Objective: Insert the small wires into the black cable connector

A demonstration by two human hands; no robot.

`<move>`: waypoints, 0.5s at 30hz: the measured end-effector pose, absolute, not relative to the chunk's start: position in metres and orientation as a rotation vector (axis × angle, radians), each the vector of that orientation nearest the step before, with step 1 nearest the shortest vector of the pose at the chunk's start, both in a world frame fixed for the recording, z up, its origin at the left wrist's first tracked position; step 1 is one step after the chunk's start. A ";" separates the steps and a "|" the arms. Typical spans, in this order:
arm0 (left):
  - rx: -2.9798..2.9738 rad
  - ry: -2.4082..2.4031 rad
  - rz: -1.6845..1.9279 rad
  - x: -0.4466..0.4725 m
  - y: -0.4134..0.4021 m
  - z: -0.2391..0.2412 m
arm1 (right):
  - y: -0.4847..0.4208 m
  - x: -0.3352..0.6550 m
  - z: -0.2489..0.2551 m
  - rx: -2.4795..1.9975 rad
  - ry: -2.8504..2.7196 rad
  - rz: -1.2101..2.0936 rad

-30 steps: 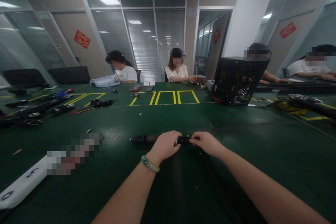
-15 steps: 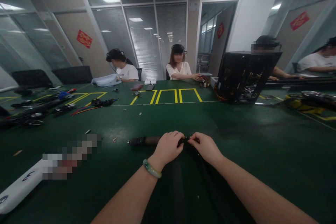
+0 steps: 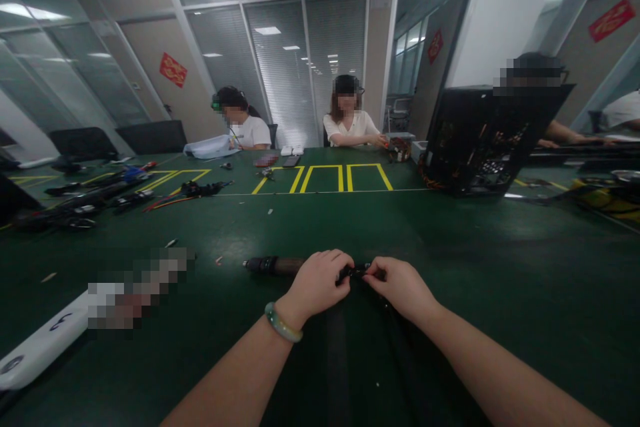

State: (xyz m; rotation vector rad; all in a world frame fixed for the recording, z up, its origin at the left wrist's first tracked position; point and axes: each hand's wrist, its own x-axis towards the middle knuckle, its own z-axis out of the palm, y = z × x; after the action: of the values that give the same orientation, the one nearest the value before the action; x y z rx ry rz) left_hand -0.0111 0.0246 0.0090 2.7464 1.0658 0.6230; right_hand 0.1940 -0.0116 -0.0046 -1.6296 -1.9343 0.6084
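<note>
Above the green table my left hand (image 3: 323,283), a jade-coloured bangle on its wrist, is closed around a long dark cylindrical tool (image 3: 287,266). This tool lies crosswise, its narrow metal tip pointing left, and my palm hides its middle. Close by on the right, my right hand (image 3: 403,283) is in a pinch at the tool's other end. Between the fingertips of both hands shows a small dark part (image 3: 357,272), too small and dim to name. A dark strap-like strip (image 3: 395,327) hangs or lies below my right hand.
At the left lies a white power strip-like bar (image 3: 45,340), partly blurred out. Dark tools and cables (image 3: 80,200) lie at the far left. A black computer case (image 3: 475,140) stands at the back right. Several people sit across the table (image 3: 225,293).
My right hand has shifted slightly right, widening the gap between my hands a little. My left hand keeps its hold on the cylindrical tool. The camera view has tilted and turned slightly.
</note>
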 end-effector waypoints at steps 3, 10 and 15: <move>2.735 1.063 0.650 -0.009 0.026 0.006 | -0.011 0.192 -0.003 -1.606 -1.964 0.567; 2.759 1.044 0.598 -0.012 0.025 0.011 | -0.016 0.191 -0.001 -1.595 -1.968 0.548; 2.771 0.997 0.499 -0.020 0.022 0.019 | -0.022 0.190 -0.001 -1.565 -2.005 0.612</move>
State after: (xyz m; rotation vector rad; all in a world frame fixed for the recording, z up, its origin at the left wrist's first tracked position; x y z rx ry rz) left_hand -0.0197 0.0220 0.0189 2.7708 0.9966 0.4992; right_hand 0.1901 -0.0219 -0.0011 -1.5651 -2.0055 0.6125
